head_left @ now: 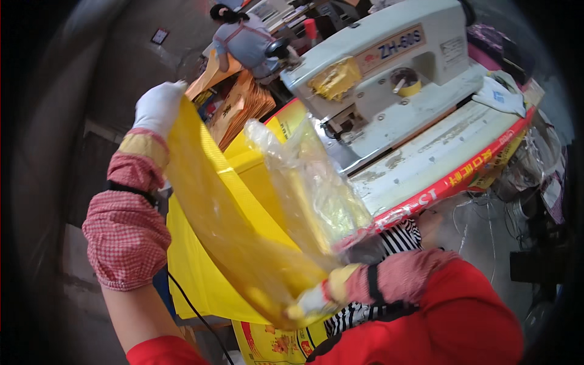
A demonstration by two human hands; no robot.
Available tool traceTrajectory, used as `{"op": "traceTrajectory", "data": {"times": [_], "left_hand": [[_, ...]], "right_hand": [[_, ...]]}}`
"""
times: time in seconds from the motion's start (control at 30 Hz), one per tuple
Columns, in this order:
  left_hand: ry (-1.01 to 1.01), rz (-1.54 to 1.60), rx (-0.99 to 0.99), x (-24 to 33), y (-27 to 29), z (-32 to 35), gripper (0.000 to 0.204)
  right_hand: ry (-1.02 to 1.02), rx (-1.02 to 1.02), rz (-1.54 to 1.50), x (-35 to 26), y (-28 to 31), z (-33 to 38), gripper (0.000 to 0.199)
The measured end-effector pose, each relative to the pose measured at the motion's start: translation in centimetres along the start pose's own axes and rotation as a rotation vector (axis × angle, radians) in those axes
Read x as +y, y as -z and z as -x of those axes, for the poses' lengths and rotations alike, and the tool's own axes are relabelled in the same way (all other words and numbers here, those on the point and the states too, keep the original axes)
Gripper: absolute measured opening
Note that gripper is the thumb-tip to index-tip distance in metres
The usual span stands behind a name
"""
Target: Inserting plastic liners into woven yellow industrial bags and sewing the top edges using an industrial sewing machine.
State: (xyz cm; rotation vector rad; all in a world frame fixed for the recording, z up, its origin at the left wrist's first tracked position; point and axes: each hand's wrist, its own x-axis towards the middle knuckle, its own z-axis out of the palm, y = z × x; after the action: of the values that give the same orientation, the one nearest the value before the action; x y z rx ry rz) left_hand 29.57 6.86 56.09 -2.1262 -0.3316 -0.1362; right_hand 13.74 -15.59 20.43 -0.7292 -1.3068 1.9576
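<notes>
Pinching yellow sheet (222, 216) lengthwise aslant, high in curled left hand (160, 111), low in curled right hand (311, 300), left of sewing machine (389, 76)!

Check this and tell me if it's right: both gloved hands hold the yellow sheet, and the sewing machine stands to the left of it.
Wrong side: the head view shows the sewing machine to the right of the yellow sheet. The gloved left hand and right hand do hold it.

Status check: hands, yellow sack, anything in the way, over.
Left hand gripping yellow sack, up high. Right hand at its lower end. Sack spans between them. Clear plastic bunched between sack and sewing machine.
</notes>
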Motion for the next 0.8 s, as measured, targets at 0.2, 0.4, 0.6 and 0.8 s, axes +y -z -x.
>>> {"op": "traceTrajectory", "data": {"times": [0.2,0.4,0.6,0.8], "left_hand": [[0.036,-0.030,-0.047,0.0,2.5,0.7,0.027],[0.080,0.025,-0.109,0.6,2.3,2.4,0.027],[-0.022,-0.016,-0.077,2.3,2.7,1.6,0.025],[0.003,-0.012,-0.114,3.6,3.4,1.9,0.022]], "right_hand": [[0.419,0.922,-0.873,3.6,7.4,9.4,0.030],[0.572,1.884,0.334,-1.2,5.5,16.5,0.039],[0.844,1.888,0.424,-8.4,7.6,20.6,0.053],[0.173,1.350,0.789,-10.8,7.2,18.9,0.072]]}}
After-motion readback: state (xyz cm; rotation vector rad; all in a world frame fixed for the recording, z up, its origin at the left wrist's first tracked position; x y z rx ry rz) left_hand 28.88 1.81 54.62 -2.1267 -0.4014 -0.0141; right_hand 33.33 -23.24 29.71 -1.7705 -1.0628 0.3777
